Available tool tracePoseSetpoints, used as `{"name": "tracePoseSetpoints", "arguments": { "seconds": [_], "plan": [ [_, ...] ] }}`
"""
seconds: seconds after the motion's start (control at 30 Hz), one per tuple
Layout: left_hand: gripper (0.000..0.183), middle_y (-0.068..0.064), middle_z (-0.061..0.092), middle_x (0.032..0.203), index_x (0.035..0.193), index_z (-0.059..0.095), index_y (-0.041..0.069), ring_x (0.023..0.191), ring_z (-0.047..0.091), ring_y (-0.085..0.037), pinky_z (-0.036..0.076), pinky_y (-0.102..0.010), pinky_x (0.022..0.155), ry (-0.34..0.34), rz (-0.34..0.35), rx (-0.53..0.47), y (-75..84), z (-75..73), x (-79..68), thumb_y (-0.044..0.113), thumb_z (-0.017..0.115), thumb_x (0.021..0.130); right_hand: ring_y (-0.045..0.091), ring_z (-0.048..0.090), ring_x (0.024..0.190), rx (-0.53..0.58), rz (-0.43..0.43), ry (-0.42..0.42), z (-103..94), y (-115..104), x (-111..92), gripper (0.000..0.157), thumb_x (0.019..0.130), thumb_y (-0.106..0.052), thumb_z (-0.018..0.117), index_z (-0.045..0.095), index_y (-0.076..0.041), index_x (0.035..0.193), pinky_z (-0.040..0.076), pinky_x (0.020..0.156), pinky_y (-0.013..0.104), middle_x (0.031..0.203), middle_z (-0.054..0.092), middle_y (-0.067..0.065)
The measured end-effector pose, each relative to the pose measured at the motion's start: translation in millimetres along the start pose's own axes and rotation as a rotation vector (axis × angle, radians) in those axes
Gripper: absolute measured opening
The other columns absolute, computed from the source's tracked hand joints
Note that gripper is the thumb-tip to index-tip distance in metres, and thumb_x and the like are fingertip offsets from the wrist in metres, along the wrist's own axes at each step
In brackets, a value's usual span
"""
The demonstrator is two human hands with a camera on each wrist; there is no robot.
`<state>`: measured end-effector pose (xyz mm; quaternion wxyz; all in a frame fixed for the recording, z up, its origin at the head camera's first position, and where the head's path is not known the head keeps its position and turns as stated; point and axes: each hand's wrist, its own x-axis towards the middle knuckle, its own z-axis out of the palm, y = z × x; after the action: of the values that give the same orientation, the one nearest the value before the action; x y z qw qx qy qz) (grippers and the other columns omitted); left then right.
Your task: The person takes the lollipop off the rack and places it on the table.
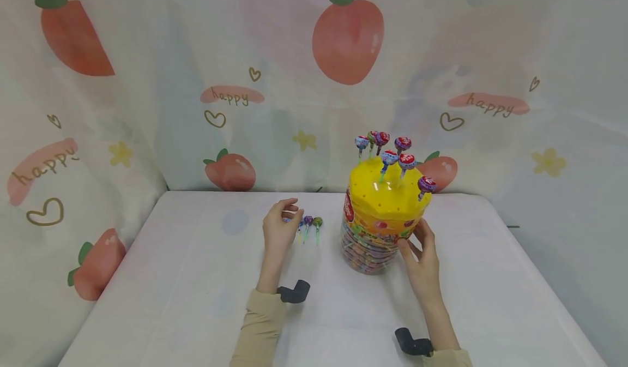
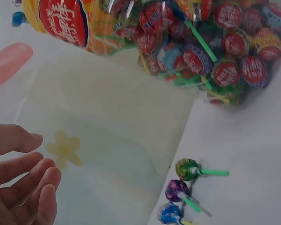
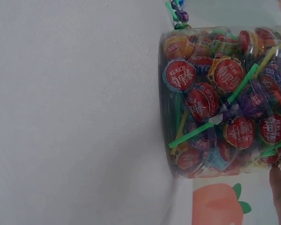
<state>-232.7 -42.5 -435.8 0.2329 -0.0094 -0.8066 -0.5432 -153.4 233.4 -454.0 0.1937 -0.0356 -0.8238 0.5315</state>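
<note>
A clear plastic jar (image 1: 370, 252) packed with wrapped lollipops stands on the table with a yellow lid (image 1: 375, 192). Several lollipops (image 1: 389, 158) stick upright out of the lid's holes. My right hand (image 1: 423, 260) grips the jar's right side, thumb at the front and fingers reaching behind; only a finger (image 3: 280, 194) shows in the right wrist view. Left of the jar, my left hand (image 1: 283, 226) hovers by a short row of loose lollipops, partly covering them. Its fingers are loosely bent and hold nothing. Green, purple and blue lollipops (image 2: 187, 169) lie side by side in the left wrist view.
A white cloth covers the table (image 1: 181, 280), whose far edge meets a fruit-printed curtain (image 1: 275, 40). Dark wrist mounts (image 1: 294, 292) sit on both forearms. The jar rises well above the loose lollipops.
</note>
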Motion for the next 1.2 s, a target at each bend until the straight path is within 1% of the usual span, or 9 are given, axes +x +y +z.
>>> {"name": "tracePoseSetpoints", "arguments": {
  "seconds": [0.07, 0.27, 0.5, 0.63, 0.73, 0.9, 0.97, 1.03, 1.2],
  "plan": [
    [0.027, -0.01, 0.07, 0.091, 0.108, 0.07, 0.007, 0.079, 0.068, -0.022, 0.052, -0.024, 0.065, -0.012, 0.026, -0.013, 9.3, 1.7, 0.4, 0.009, 0.074, 0.081, 0.02, 0.035, 0.139, 0.004, -0.005, 0.002, 0.2, -1, 0, 0.067, 0.096, -0.017, 0.056, 0.02, -0.025, 0.152, 0.037, 0.111, 0.042, 0.152, 0.034, 0.003],
    [0.027, -0.011, 0.07, 0.095, 0.111, 0.069, 0.007, 0.082, 0.068, -0.023, 0.051, -0.021, 0.066, -0.052, 0.087, -0.089, 41.3, 3.9, 0.7, 0.011, 0.072, 0.084, 0.021, 0.035, 0.139, 0.002, -0.015, 0.0, 0.1, 0, 1, 0.067, 0.096, -0.015, 0.056, 0.02, -0.024, 0.152, 0.039, 0.11, 0.03, 0.151, 0.035, 0.005],
    [0.028, -0.011, 0.07, 0.096, 0.113, 0.068, 0.008, 0.083, 0.067, -0.023, 0.051, -0.021, 0.066, -0.084, 0.186, -0.155, 72.9, 8.1, 2.5, 0.009, 0.07, 0.085, 0.02, 0.035, 0.139, 0.015, -0.005, -0.002, 0.0, 0, 2, 0.067, 0.097, -0.017, 0.056, 0.019, -0.025, 0.152, 0.036, 0.111, 0.049, 0.152, 0.034, 0.003],
    [0.028, -0.01, 0.07, 0.095, 0.113, 0.068, 0.008, 0.083, 0.067, -0.022, 0.052, -0.021, 0.067, -0.103, 0.224, -0.171, 88.3, 12.6, 3.1, 0.009, 0.07, 0.086, 0.021, 0.034, 0.139, 0.021, -0.007, 0.0, 0.0, 0, 1, 0.067, 0.097, -0.016, 0.056, 0.019, -0.024, 0.153, 0.035, 0.111, 0.051, 0.152, 0.034, 0.005],
    [0.028, -0.01, 0.069, 0.096, 0.114, 0.068, 0.008, 0.083, 0.067, -0.022, 0.053, -0.022, 0.068, -0.124, 0.244, -0.188, 98.7, 15.8, 3.6, 0.011, 0.07, 0.086, 0.023, 0.034, 0.139, 0.014, -0.006, -0.003, -0.2, 0, 1, 0.067, 0.097, -0.016, 0.056, 0.019, -0.022, 0.153, 0.037, 0.112, 0.042, 0.152, 0.034, 0.006],
    [0.028, -0.01, 0.069, 0.098, 0.115, 0.067, 0.007, 0.085, 0.066, -0.022, 0.053, -0.02, 0.069, -0.163, 0.265, -0.218, 113.6, 20.6, 4.9, 0.012, 0.069, 0.087, 0.022, 0.035, 0.139, 0.008, 0.009, -0.01, -1.1, -1, -1, 0.068, 0.097, -0.018, 0.056, 0.019, -0.023, 0.153, 0.036, 0.105, 0.013, 0.152, 0.034, 0.004],
    [0.029, -0.01, 0.068, 0.099, 0.116, 0.066, 0.007, 0.086, 0.066, -0.022, 0.053, -0.02, 0.07, -0.177, 0.27, -0.233, 119.0, 22.0, 6.1, 0.011, 0.069, 0.087, 0.021, 0.034, 0.139, 0.009, 0.014, -0.011, -1.2, -2, 0, 0.068, 0.097, -0.019, 0.056, 0.019, -0.024, 0.153, 0.035, 0.103, 0.01, 0.152, 0.033, 0.003],
    [0.029, -0.01, 0.068, 0.1, 0.116, 0.066, 0.007, 0.087, 0.065, -0.021, 0.052, -0.019, 0.07, -0.192, 0.277, -0.247, 124.6, 23.2, 7.5, 0.012, 0.069, 0.088, 0.02, 0.034, 0.14, 0.01, 0.015, -0.011, -1.2, -1, 0, 0.068, 0.096, -0.019, 0.056, 0.019, -0.024, 0.153, 0.035, 0.105, 0.013, 0.152, 0.033, 0.003],
    [0.03, -0.009, 0.068, 0.103, 0.117, 0.065, 0.007, 0.09, 0.065, -0.02, 0.05, -0.016, 0.071, -0.224, 0.296, -0.264, 137.4, 27.4, 10.4, 0.013, 0.068, 0.088, 0.019, 0.034, 0.14, 0.013, 0.011, -0.012, -1.5, -3, 0, 0.068, 0.096, -0.018, 0.056, 0.018, -0.023, 0.153, 0.037, 0.113, 0.036, 0.153, 0.033, 0.003]
  ]
}}
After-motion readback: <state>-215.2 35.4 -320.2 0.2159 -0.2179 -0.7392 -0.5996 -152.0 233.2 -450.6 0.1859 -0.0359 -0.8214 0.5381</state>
